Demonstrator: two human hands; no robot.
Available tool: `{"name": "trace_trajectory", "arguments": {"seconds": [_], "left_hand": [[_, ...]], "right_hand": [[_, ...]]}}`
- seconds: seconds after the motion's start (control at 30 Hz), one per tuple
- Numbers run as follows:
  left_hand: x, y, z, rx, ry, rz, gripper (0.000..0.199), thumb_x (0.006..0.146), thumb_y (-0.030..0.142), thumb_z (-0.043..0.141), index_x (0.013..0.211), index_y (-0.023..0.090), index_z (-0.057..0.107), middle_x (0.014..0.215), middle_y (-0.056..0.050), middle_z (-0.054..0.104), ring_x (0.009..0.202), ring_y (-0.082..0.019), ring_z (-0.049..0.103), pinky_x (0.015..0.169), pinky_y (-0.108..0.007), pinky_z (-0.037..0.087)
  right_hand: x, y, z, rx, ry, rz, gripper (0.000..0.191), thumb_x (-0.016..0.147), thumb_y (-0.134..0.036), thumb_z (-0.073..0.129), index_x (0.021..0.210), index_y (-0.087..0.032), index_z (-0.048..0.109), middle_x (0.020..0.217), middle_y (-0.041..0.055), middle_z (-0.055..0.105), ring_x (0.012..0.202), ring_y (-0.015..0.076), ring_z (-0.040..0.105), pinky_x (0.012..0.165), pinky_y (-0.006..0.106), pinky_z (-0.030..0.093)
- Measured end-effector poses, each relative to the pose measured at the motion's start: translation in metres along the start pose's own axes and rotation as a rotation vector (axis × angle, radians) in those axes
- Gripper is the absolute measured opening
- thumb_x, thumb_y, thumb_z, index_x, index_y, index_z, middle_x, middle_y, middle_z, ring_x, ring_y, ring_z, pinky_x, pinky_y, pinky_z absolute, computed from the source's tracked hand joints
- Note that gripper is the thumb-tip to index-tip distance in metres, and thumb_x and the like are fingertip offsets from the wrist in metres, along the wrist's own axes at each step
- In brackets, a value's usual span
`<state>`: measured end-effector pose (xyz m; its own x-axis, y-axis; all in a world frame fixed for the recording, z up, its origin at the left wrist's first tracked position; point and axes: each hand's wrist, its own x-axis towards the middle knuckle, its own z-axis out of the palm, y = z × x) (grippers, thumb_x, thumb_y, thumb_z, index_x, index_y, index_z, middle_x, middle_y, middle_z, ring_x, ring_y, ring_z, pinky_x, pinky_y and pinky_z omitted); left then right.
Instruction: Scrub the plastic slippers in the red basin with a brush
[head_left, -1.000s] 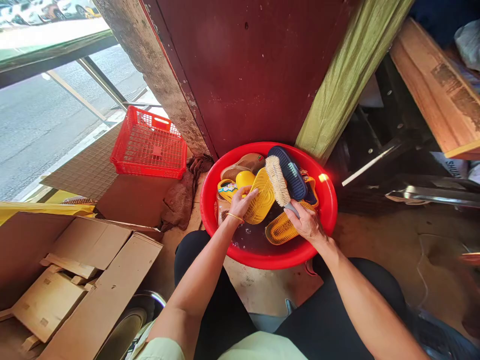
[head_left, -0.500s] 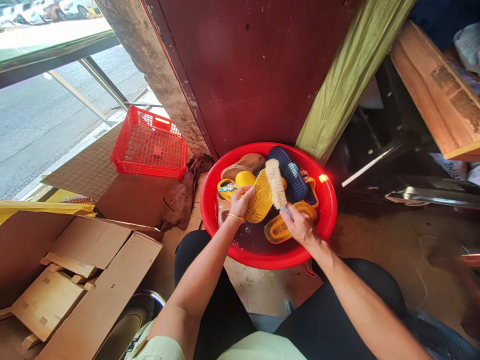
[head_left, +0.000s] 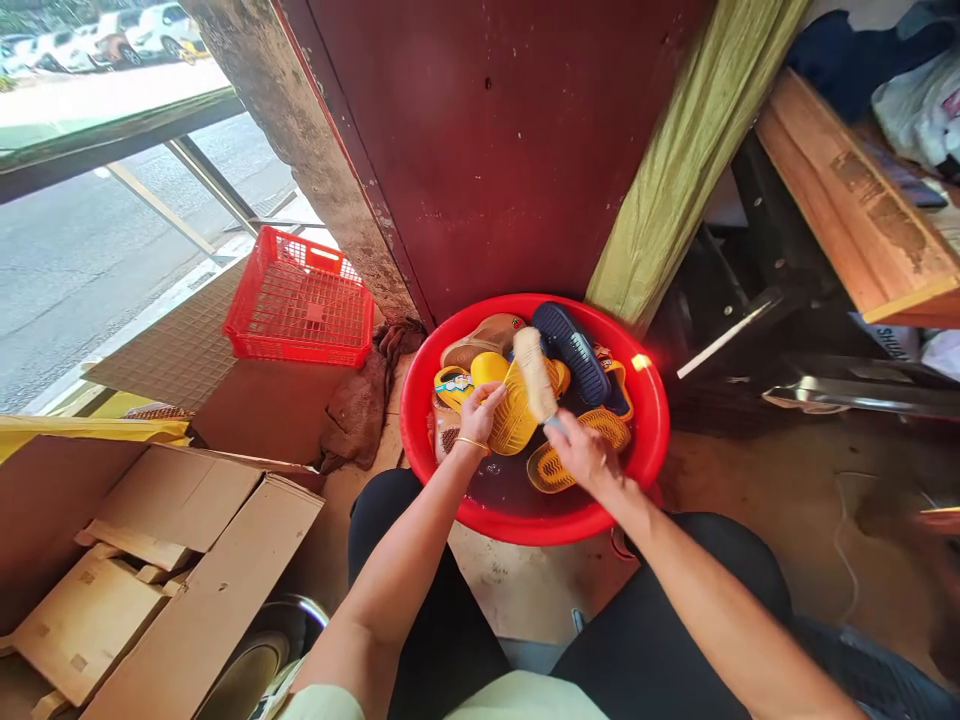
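Observation:
My left hand (head_left: 480, 415) is closed on a yellow slipper (head_left: 516, 418), its patterned sole turned up. In my right hand (head_left: 581, 450) is the grey handle of a scrubbing brush (head_left: 534, 375), whose pale bristles lie over the slipper's right side; whether they touch it I cannot tell. Both hands are above a red basin (head_left: 409, 420) with dark water in the bottom. Around them in the basin are a navy slipper (head_left: 574, 350), a tan clog (head_left: 480, 342), another yellow slipper (head_left: 559, 470) with a zigzag sole, and more footwear partly hidden underneath.
A red plastic crate (head_left: 300, 300) stands to the left, with a brown cloth (head_left: 360, 405) beside it. An open cardboard box (head_left: 202, 590) holding wooden pieces is at lower left. A dark red door (head_left: 487, 150) rises behind the basin; a wooden shelf (head_left: 855, 200) is at right.
My right hand has moved the brush slightly to the left across the slipper. My left hand keeps its hold. The view has shifted a little.

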<state>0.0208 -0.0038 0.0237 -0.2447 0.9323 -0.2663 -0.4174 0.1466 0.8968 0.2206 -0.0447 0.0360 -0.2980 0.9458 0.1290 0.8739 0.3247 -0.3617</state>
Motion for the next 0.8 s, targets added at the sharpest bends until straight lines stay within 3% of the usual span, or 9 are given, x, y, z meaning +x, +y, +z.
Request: {"name": "trace_trajectory", "arguments": {"seconds": [0.1, 0.23, 0.3, 0.37, 0.5, 0.6, 0.7, 0.8], "left_hand": [[0.003, -0.003, -0.002, 0.018, 0.028, 0.038, 0.036, 0.065, 0.045, 0.079, 0.087, 0.017, 0.069, 0.079, 0.000, 0.068, 0.074, -0.015, 0.062, 0.069, -0.025, 0.049], [0.004, -0.002, -0.002, 0.053, -0.008, 0.042, 0.042, 0.064, 0.048, 0.081, 0.089, 0.017, 0.070, 0.080, -0.001, 0.068, 0.077, -0.016, 0.063, 0.070, -0.026, 0.049], [0.004, -0.001, -0.003, 0.039, -0.028, 0.047, 0.043, 0.066, 0.051, 0.080, 0.090, 0.017, 0.069, 0.082, -0.002, 0.069, 0.082, -0.018, 0.065, 0.072, -0.026, 0.050], [0.002, 0.001, -0.005, 0.033, -0.046, 0.044, 0.044, 0.070, 0.054, 0.077, 0.092, 0.017, 0.069, 0.088, -0.004, 0.071, 0.088, -0.020, 0.066, 0.075, -0.028, 0.051], [-0.004, 0.004, -0.008, 0.091, -0.097, 0.023, 0.057, 0.076, 0.062, 0.071, 0.113, 0.019, 0.068, 0.110, -0.008, 0.072, 0.102, -0.025, 0.066, 0.082, -0.033, 0.054], [-0.014, 0.008, -0.007, 0.186, -0.244, -0.012, 0.073, 0.081, 0.069, 0.062, 0.135, 0.021, 0.059, 0.129, -0.010, 0.066, 0.117, -0.030, 0.061, 0.093, -0.039, 0.052], [-0.026, 0.015, -0.004, 0.337, -0.403, 0.032, 0.088, 0.073, 0.059, 0.076, 0.146, 0.019, 0.049, 0.139, -0.012, 0.059, 0.130, -0.032, 0.052, 0.107, -0.040, 0.044], [-0.032, 0.021, -0.002, 0.388, -0.457, 0.048, 0.101, 0.065, 0.042, 0.086, 0.152, 0.019, 0.039, 0.142, -0.012, 0.057, 0.131, -0.032, 0.051, 0.109, -0.040, 0.042]], "right_hand": [[-0.011, -0.012, 0.009, 0.032, -0.061, -0.122, 0.047, 0.102, -0.046, 0.039, 0.134, -0.020, 0.060, 0.098, 0.0113, 0.078, 0.081, 0.0218, 0.072, 0.062, 0.026, 0.044], [0.009, 0.025, -0.001, -0.017, 0.023, 0.153, 0.048, 0.104, -0.045, 0.033, 0.129, -0.016, 0.062, 0.086, 0.0123, 0.077, 0.072, 0.0219, 0.070, 0.058, 0.026, 0.041], [0.019, 0.044, -0.010, 0.057, 0.071, 0.214, 0.049, 0.103, -0.047, 0.033, 0.124, -0.016, 0.065, 0.085, 0.0120, 0.076, 0.073, 0.0223, 0.070, 0.060, 0.027, 0.043], [0.021, 0.050, -0.014, 0.179, 0.144, 0.213, 0.051, 0.103, -0.049, 0.031, 0.122, -0.016, 0.065, 0.090, 0.0119, 0.077, 0.079, 0.0227, 0.071, 0.065, 0.027, 0.047], [0.009, 0.022, -0.008, 0.351, 0.214, 0.080, 0.050, 0.103, -0.047, 0.033, 0.129, -0.017, 0.063, 0.110, 0.0130, 0.076, 0.097, 0.0238, 0.071, 0.079, 0.029, 0.053], [0.002, -0.002, -0.001, 0.372, 0.181, -0.001, 0.050, 0.102, -0.043, 0.035, 0.136, -0.015, 0.058, 0.121, 0.0148, 0.072, 0.103, 0.0243, 0.070, 0.083, 0.030, 0.054], [0.001, -0.008, 0.002, 0.345, 0.142, -0.038, 0.050, 0.103, -0.041, 0.034, 0.140, -0.015, 0.055, 0.119, 0.0141, 0.074, 0.100, 0.0235, 0.072, 0.080, 0.029, 0.055], [0.003, 0.002, 0.002, 0.257, 0.085, -0.114, 0.048, 0.103, -0.042, 0.037, 0.139, -0.017, 0.056, 0.117, 0.0126, 0.074, 0.097, 0.0235, 0.073, 0.078, 0.028, 0.054]]}}
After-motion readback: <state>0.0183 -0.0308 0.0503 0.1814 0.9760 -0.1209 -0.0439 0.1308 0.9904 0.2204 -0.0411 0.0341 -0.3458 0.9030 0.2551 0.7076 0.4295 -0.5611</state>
